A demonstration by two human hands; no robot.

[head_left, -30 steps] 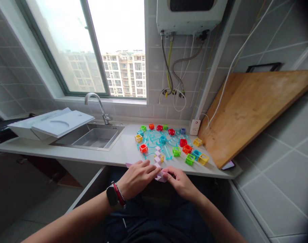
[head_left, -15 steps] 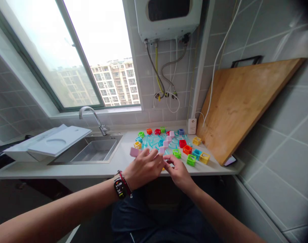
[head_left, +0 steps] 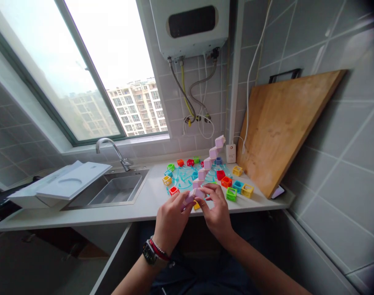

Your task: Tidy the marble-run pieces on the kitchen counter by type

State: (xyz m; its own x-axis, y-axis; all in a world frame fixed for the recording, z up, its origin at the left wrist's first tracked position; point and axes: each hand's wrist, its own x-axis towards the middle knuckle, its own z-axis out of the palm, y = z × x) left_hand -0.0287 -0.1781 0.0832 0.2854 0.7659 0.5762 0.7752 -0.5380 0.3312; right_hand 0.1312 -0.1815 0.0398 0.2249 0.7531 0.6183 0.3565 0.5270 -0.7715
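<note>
A pink snake puzzle (head_left: 207, 164) of jointed blocks stretches in a zigzag from my hands up and away to the right, its far end raised above the counter. My left hand (head_left: 172, 219) is closed on its near end, fingers wrapped round the lowest blocks. Thumb and fingers of my right hand (head_left: 216, 211) pinch the same near part from the right side. Behind it on the counter lie teal translucent pieces (head_left: 184, 176). A yellow cube (head_left: 197, 206) shows partly beneath my hands, and a red hollow cube (head_left: 174, 190) sits just left of them.
Hollow cubes, such as a green one (head_left: 231, 194) and a yellow one (head_left: 247, 190), lie on the right of the counter (head_left: 150, 205). A sink (head_left: 116, 189) and white box lid (head_left: 73, 179) are left. A wooden board (head_left: 282, 127) leans at right beside a white plug-in device (head_left: 231, 153).
The pink snake puzzle has swung, its far end now higher and further out, its left end drawn in between my hands. My left hand has turned more upright. The view has shifted slightly.
</note>
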